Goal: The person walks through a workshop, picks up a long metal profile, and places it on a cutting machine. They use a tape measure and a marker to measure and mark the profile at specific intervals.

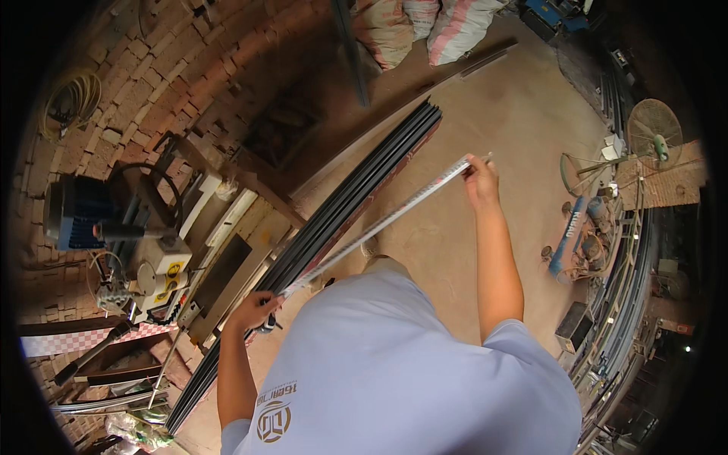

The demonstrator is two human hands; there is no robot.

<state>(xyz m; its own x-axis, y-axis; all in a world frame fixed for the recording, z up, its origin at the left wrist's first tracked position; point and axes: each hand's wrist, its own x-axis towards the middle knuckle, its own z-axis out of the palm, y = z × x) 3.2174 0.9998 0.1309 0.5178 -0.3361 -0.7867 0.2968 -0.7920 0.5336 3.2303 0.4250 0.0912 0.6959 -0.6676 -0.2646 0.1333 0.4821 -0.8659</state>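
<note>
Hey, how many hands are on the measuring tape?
2 hands on the measuring tape: the left hand at its lower-left end, the right hand at its upper-right end.

- Two hands: left hand [252,311], eight o'clock; right hand [481,184], two o'clock
- One measuring tape [379,224]
- Three sacks [459,32], twelve o'clock
- One fan [654,133], two o'clock
- One pale coil [92,92], ten o'clock

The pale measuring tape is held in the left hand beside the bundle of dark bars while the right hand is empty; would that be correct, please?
Not quite: the right hand is not empty. The head view shows it holding the pale measuring tape, stretched from the left hand beside the bundle of dark bars.
</note>
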